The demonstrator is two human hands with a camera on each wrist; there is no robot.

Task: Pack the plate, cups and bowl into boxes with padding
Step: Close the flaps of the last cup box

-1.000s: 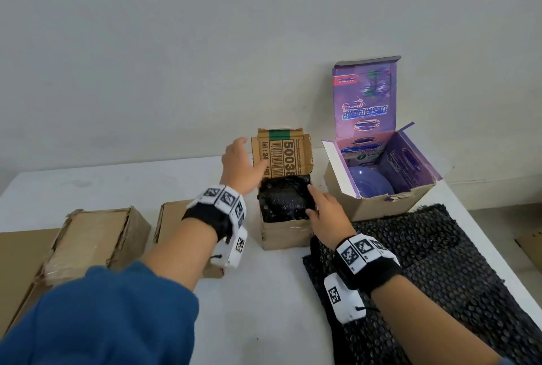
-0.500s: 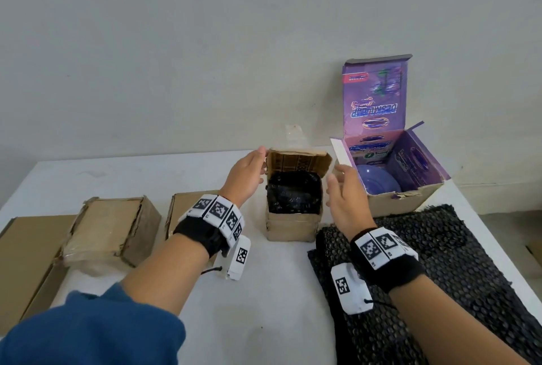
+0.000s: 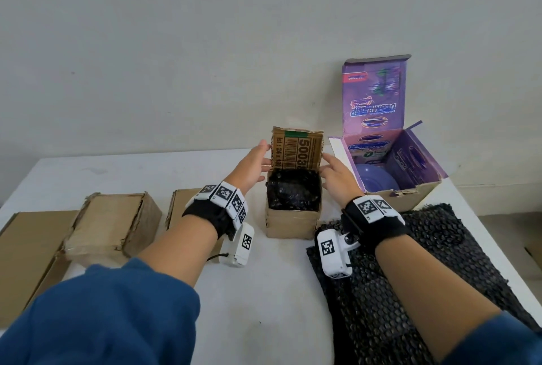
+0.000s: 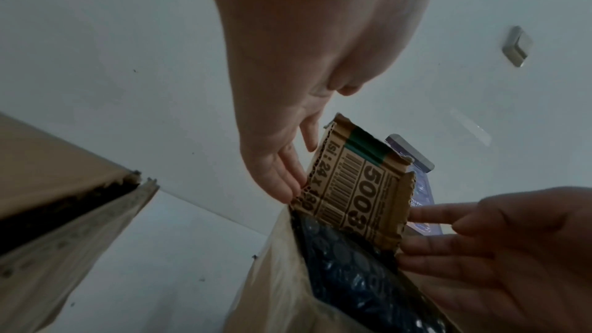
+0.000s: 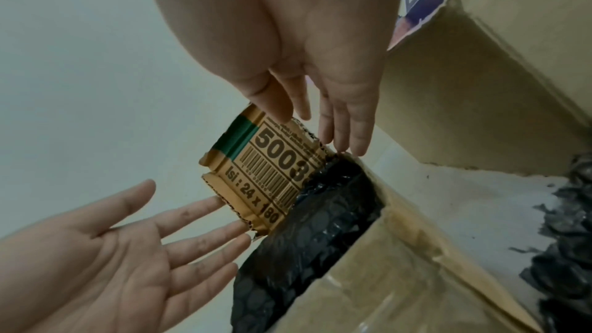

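A small cardboard box (image 3: 291, 225) stands mid-table, stuffed with black bubble wrap (image 3: 293, 193). Its rear flap (image 3: 297, 149), printed with a barcode, stands upright. My left hand (image 3: 258, 160) is at the flap's left edge with straight fingers (image 4: 288, 179) touching the cardboard. My right hand (image 3: 331, 168) is at the right edge, fingers (image 5: 347, 125) straight against the flap's corner. Neither hand grips anything. To the right, an open purple box (image 3: 422, 171) holds a blue-purple bowl (image 3: 375, 181). Whatever lies under the wrap in the small box is hidden.
A large sheet of black bubble wrap (image 3: 434, 262) lies on the table's right side under my right forearm. A closed cardboard box (image 3: 114, 224), a flat carton (image 3: 26, 247) and another brown box (image 3: 181, 203) sit at the left. The wall is close behind.
My right hand came off the bubble wrap inside the small box and went to the flap's right edge. The flap dipped backward half a second ago and now stands upright again.
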